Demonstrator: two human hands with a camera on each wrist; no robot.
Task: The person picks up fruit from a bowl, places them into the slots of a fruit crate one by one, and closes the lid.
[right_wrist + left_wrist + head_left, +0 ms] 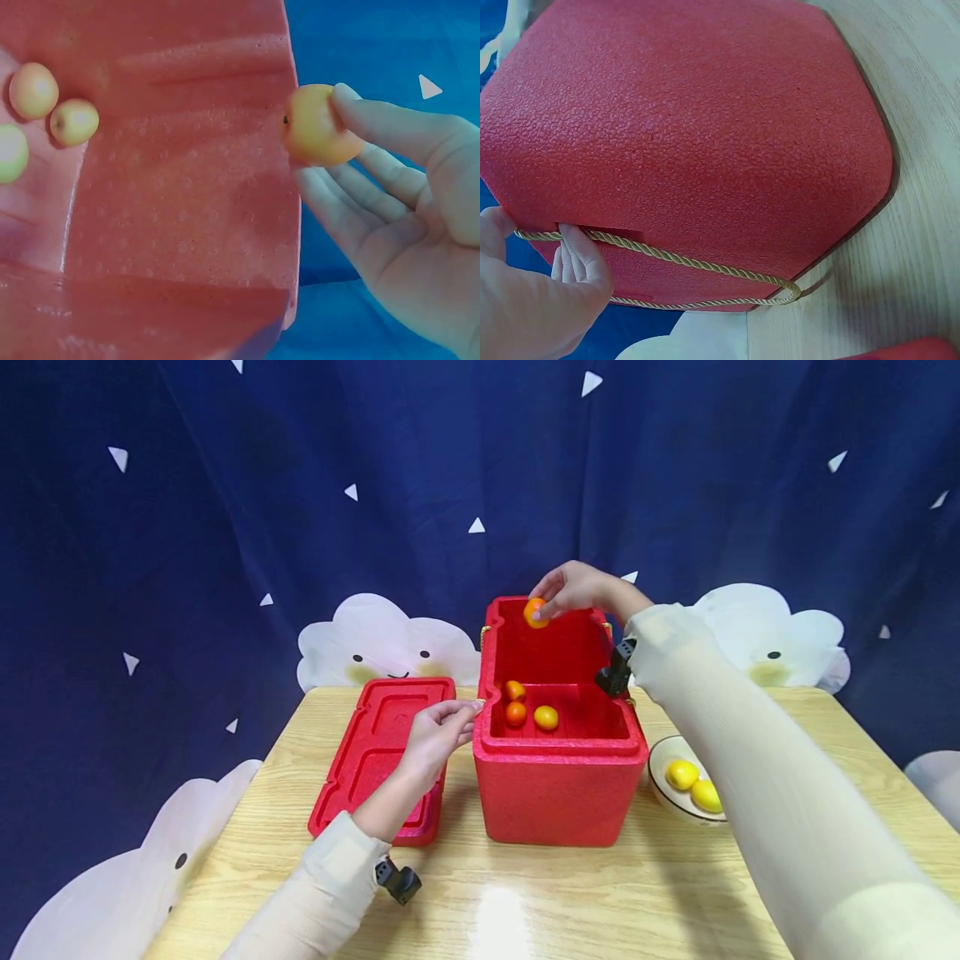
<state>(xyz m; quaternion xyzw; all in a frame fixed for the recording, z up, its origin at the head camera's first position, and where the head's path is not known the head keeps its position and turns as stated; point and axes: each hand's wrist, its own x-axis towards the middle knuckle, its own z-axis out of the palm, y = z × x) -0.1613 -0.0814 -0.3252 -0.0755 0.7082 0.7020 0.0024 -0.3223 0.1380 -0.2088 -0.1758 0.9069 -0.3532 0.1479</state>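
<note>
A red foam box (pixel 555 797) stands uncovered in the middle of the table. My right hand (pixel 572 587) pinches an orange (pixel 536 612) between thumb and fingers, above the box's far end; in the right wrist view the orange (pixel 321 126) overlaps the rim. Down inside lie two orange-red fruits (pixel 515 713) and a yellower one (pixel 546 718). My left hand (pixel 438 731) grips the box's left rim. In the left wrist view, its bent fingers (pixel 583 255) lie by the gold rope handle (pixel 697 264), against the box's side.
Left of the box, the red lid (pixel 352 768) lies on the wooden table (pixel 480 893). To the right, a white dark-rimmed bowl (pixel 666 795) holds yellow lemons (pixel 682 774), partly hidden by my right sleeve. A blue curtain (pixel 420 435) hangs behind.
</note>
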